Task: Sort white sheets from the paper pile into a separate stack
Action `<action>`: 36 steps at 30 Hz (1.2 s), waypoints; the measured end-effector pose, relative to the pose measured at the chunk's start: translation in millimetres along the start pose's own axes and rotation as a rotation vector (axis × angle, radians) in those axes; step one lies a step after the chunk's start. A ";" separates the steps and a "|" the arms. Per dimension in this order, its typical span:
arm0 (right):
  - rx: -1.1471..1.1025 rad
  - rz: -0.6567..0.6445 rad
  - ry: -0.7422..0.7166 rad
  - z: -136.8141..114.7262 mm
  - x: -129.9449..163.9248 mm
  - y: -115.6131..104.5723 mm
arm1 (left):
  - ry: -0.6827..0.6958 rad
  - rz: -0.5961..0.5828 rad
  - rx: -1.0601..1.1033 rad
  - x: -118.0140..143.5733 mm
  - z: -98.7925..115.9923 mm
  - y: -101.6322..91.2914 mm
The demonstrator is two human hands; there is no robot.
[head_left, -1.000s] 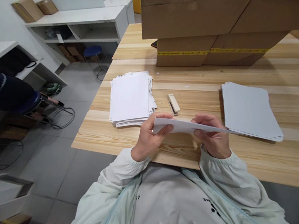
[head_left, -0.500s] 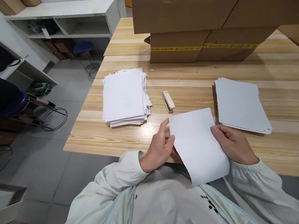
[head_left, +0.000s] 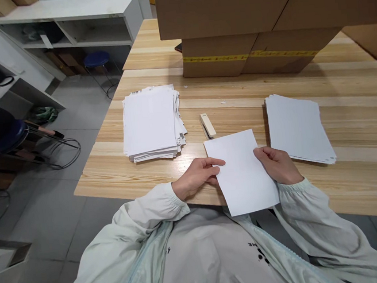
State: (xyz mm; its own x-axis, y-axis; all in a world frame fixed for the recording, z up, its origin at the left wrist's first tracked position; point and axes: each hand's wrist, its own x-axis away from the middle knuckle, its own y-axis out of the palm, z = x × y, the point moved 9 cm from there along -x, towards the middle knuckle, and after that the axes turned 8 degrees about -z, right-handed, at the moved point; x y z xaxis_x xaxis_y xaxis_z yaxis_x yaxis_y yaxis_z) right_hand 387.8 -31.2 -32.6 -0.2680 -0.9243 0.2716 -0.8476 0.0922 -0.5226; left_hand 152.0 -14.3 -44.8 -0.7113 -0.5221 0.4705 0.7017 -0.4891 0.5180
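Observation:
A thin white set of sheets (head_left: 241, 172) lies flat on the wooden table (head_left: 361, 173), its near end overhanging the table edge. My left hand (head_left: 198, 176) pinches its left edge, forefinger on top. My right hand (head_left: 277, 164) holds its right edge. A cream stapler (head_left: 207, 125) lies just beyond the sheets. A thick, uneven pile of white paper (head_left: 151, 122) sits to the left, and a thinner stack (head_left: 295, 127) lies to the right, close to my right hand.
Large cardboard boxes (head_left: 250, 24) stand stacked at the back of the table. On the left are white shelves (head_left: 64, 24), a blue stool (head_left: 96, 60), cables on the grey floor, and a person's dark sleeve at the frame edge.
The sheets were held up edge-on in both hands a second ago. They have been turned and lowered flat onto the table in front of me.

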 end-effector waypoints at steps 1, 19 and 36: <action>-0.002 0.006 -0.003 -0.8 -1.9 0.3 | -0.003 0.006 0.004 -1.8 1.1 -1.6; 0.670 0.234 -0.638 -160.8 6.8 -37.5 | 0.059 0.182 0.000 -19.2 12.6 -21.8; 0.637 -0.015 -0.714 -175.7 -117.7 147.5 | 0.039 0.191 0.049 -22.8 15.7 -22.4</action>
State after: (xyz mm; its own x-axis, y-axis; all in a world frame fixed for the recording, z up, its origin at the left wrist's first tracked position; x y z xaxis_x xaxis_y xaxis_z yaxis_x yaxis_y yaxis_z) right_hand 213.8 156.3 0.4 0.2622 -0.9508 -0.1651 -0.3836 0.0543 -0.9219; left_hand 151.9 19.5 -56.0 -0.5628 -0.6291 0.5362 0.8201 -0.3443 0.4570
